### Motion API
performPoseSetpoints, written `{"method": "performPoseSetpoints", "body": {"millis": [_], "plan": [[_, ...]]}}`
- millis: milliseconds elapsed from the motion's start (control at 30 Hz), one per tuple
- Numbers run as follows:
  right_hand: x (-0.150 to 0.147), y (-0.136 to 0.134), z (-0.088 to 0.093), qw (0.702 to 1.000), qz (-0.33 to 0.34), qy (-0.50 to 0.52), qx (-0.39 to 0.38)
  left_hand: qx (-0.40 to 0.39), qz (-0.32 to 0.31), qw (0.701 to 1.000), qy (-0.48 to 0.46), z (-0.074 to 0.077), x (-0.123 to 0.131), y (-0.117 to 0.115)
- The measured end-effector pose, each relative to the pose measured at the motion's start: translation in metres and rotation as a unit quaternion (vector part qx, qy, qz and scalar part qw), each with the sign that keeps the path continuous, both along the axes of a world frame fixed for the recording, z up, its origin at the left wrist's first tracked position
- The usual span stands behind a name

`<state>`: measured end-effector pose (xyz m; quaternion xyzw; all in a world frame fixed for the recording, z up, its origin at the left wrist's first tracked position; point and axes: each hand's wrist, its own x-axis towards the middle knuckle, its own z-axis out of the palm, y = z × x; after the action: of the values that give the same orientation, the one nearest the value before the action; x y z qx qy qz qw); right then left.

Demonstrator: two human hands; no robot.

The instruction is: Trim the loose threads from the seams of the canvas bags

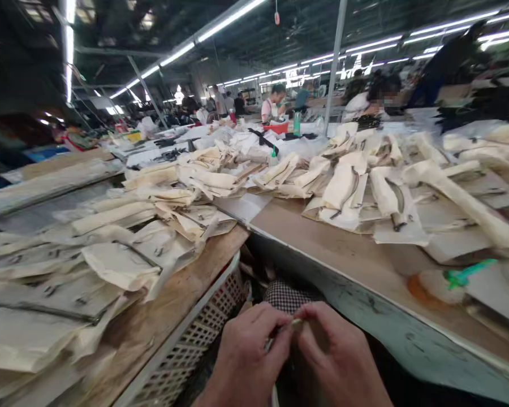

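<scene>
My left hand (248,353) and my right hand (337,356) meet low in the middle of the view, just above my lap. The fingertips of both are pinched together on a small pale object (296,324) that I cannot make out. A patch of checked cloth (286,295) shows just beyond my hands. Heaps of cream fabric pieces (123,249) with dark zips lie on the wooden table (161,316) at my left.
A white plastic crate (203,333) sits under the left table's edge. More cream pieces (356,181) cover a second table (322,249) on the right, with a green-tipped tool (464,277) near its front. Other people work at the far tables.
</scene>
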<state>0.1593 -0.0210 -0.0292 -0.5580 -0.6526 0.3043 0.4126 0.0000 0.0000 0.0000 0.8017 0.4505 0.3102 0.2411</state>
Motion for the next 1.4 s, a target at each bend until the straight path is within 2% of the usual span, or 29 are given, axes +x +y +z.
{"method": "performPoseSetpoints", "body": {"millis": [133, 233, 333, 467, 600, 767, 900, 967, 1067, 1133, 1167, 1300, 1400], "plan": [[0.005, 0.003, 0.006, 0.999, -0.002, 0.015, -0.029, -0.093, 0.011, 0.996, -0.001, 0.011, -0.004, 0.003], [0.007, 0.006, 0.011, 0.996, -0.006, 0.039, -0.085, -0.166, 0.009, 0.986, -0.018, 0.019, -0.007, 0.008], [0.007, 0.009, 0.015, 0.990, 0.009, 0.060, -0.126, -0.197, -0.001, 0.980, -0.020, 0.027, -0.010, 0.012], [0.006, 0.011, 0.017, 0.989, 0.026, 0.076, -0.125, -0.167, 0.006, 0.986, 0.014, 0.032, -0.010, 0.016], [0.005, 0.009, 0.015, 0.991, 0.027, 0.084, -0.102, -0.139, -0.015, 0.990, 0.022, 0.033, -0.007, 0.019], [0.003, 0.004, 0.013, 0.993, 0.010, 0.089, -0.075, -0.085, -0.040, 0.995, 0.041, 0.027, 0.001, 0.019], [0.005, 0.002, 0.013, 0.992, 0.017, 0.106, -0.073, -0.062, -0.025, 0.997, 0.032, 0.020, 0.004, 0.017], [0.008, 0.002, 0.012, 0.988, 0.042, 0.117, -0.086, -0.124, -0.026, 0.992, 0.001, 0.019, 0.002, 0.018], [0.015, 0.002, 0.011, 0.982, 0.092, 0.119, -0.111, -0.276, -0.053, 0.957, -0.067, 0.019, -0.003, 0.021], [0.019, 0.003, 0.011, 0.981, 0.114, 0.100, -0.122, -0.317, -0.064, 0.941, -0.095, 0.020, -0.004, 0.021], [0.020, 0.003, 0.011, 0.981, 0.120, 0.087, -0.127, -0.306, -0.062, 0.945, -0.095, 0.021, -0.003, 0.021], [0.022, 0.005, 0.011, 0.984, 0.123, 0.036, -0.126, -0.177, -0.049, 0.983, -0.029, 0.028, 0.003, 0.017], [0.020, 0.005, 0.010, 0.985, 0.120, 0.019, -0.119, -0.146, -0.057, 0.988, 0.014, 0.033, 0.006, 0.015]]}}
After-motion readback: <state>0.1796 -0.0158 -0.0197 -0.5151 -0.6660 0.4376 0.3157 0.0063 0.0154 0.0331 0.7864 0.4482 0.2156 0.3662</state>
